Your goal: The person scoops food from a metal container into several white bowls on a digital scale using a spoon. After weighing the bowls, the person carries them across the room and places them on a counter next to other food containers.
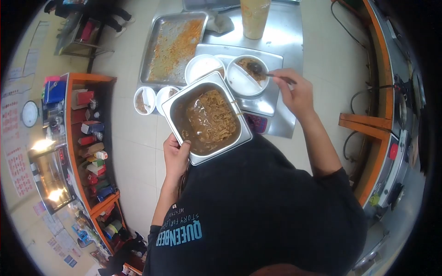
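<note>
My left hand (177, 156) grips the near-left rim of a square steel food pan (178, 105), held in front of my body. Brown shredded or sliced food in sauce (214, 117) fills much of its bottom. My right hand (297, 92) is closed around the handle of a dark spoon (256, 68). Its bowl is over a round white divided bowl (241, 85), at the compartment holding brown food; the other compartment looks bare. Another white bowl (198, 69) stands beside it, partly hidden by the pan. Two more white bowls with some food, including one divided bowl (139, 102), sit farther left.
The bowls stand around a steel scale (271, 99) with a keypad (258, 123). Behind are an oily orange-stained tray (172, 48), a cloth (219, 23) and a tall container (254, 18). Orange-edged shelves (92, 138) flank the left; another person (103, 14) is at upper left.
</note>
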{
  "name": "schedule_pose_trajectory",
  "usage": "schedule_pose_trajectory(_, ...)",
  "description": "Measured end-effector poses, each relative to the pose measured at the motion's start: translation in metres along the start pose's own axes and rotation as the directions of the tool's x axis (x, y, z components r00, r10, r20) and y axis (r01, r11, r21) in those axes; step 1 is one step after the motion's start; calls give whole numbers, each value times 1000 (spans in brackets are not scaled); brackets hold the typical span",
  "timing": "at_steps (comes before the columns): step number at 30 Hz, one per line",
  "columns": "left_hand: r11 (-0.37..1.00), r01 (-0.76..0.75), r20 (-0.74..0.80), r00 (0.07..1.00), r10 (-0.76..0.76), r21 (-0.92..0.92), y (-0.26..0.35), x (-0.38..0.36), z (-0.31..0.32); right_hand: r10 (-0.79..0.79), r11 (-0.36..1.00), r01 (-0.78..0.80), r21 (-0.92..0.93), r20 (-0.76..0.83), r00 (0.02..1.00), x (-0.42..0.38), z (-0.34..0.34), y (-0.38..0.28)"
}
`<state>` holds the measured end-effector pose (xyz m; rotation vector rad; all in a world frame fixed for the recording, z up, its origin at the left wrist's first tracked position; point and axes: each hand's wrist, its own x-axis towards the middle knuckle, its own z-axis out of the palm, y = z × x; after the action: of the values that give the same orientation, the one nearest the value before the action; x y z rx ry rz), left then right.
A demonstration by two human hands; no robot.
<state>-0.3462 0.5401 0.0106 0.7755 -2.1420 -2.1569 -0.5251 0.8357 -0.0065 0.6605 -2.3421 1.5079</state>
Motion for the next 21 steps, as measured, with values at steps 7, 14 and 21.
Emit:
schedule_pose_trajectory(7,996,-42,35,999,40,73,4,-3,-3,-21,997,20,-76,-18,1000,5,-9,-13)
schedule_pose_trajectory(14,995,-34,29,999,32,89,8,-5,-2,-54,998,55,-27,51,997,14,17,2)
schedule_pose_trajectory(21,993,-63,21,998,61,97,3,-8,-8,17,1000,-17,-19,-41,999,9,14,-6)
